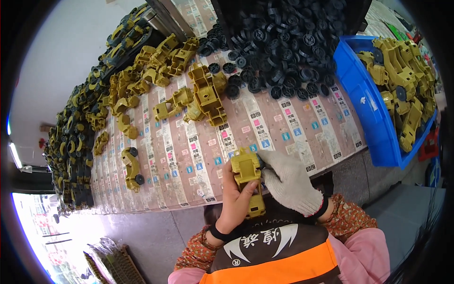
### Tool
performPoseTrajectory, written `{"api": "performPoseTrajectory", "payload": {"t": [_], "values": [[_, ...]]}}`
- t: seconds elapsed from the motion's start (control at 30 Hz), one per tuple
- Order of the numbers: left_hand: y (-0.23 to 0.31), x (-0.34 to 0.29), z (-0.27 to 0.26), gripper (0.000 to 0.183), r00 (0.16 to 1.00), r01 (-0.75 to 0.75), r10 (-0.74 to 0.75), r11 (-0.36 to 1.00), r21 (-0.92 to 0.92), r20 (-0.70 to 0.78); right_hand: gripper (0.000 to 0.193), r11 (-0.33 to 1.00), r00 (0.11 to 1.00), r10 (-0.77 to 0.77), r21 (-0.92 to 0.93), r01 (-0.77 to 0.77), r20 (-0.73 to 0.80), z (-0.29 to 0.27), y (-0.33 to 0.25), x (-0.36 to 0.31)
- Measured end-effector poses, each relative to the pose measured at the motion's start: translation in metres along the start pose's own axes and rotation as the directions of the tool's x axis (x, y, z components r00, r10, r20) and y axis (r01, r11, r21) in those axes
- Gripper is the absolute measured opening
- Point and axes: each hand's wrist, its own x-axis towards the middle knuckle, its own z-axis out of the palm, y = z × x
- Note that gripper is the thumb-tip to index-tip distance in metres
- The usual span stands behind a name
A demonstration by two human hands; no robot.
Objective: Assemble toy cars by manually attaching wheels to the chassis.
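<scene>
We take the held toy car (247, 166) as our landmark, and we go from left to right. At the far left of it there is a high pile of toy cars (73, 151) with dark wheels. Nearer, but also on its left, one single car (131, 169) lies on the surface (161, 189) with two dark wheels showing. Beyond the held car and to its left are loose yellow bodies (208, 97), without wheels as far as we can see.

The held car itself is above the near edge of the surface, between our two hands, and its long axis runs away from our body. Our left hand (238, 199), which is bare, is closed around its left side, with the thumb across the middle. Our right hand (288, 180), in a pale glove, touches its far right side with bent fingers. A small dark part shows at these fingertips; we cannot tell if they grip it.

Beyond the held car, slightly to the right, a black box (226, 21) is full of dark wheels (283, 52), which spill onto the surface. Farthest right of it, a blue bin (362, 97) contains yellow car bodies (404, 80), some with wheels.
</scene>
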Motion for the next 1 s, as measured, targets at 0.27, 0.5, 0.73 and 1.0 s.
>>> {"api": "performPoseTrajectory", "payload": {"t": [0.27, 0.5, 0.73, 1.0], "values": [[0.010, -0.002, -0.006, 0.072, 0.979, -0.196, 0.120, 0.793, 0.578, 0.167, 0.030, 1.000, 0.996, -0.005, 0.023, 0.003, 0.090, -0.013, -0.005, 0.007], [0.016, 0.001, -0.011, 0.074, 0.977, -0.195, 0.108, 0.796, 0.572, 0.183, 0.033, 1.000, 0.976, 0.026, -0.007, -0.025, 0.215, -0.022, 0.000, 0.023], [-0.012, 0.013, -0.015, 0.072, 0.994, -0.007, -0.011, 0.986, 0.165, 0.110, 0.017, 0.856, 0.966, -0.102, -0.474, 0.208, 0.239, -0.024, 0.014, 0.078], [0.009, 0.021, -0.023, 0.057, 0.972, 0.215, -0.235, 0.884, -0.415, 0.002, 0.011, 0.274, 0.924, -0.335, -0.919, 0.284, 0.186, -0.069, 0.051, 0.150]]}}
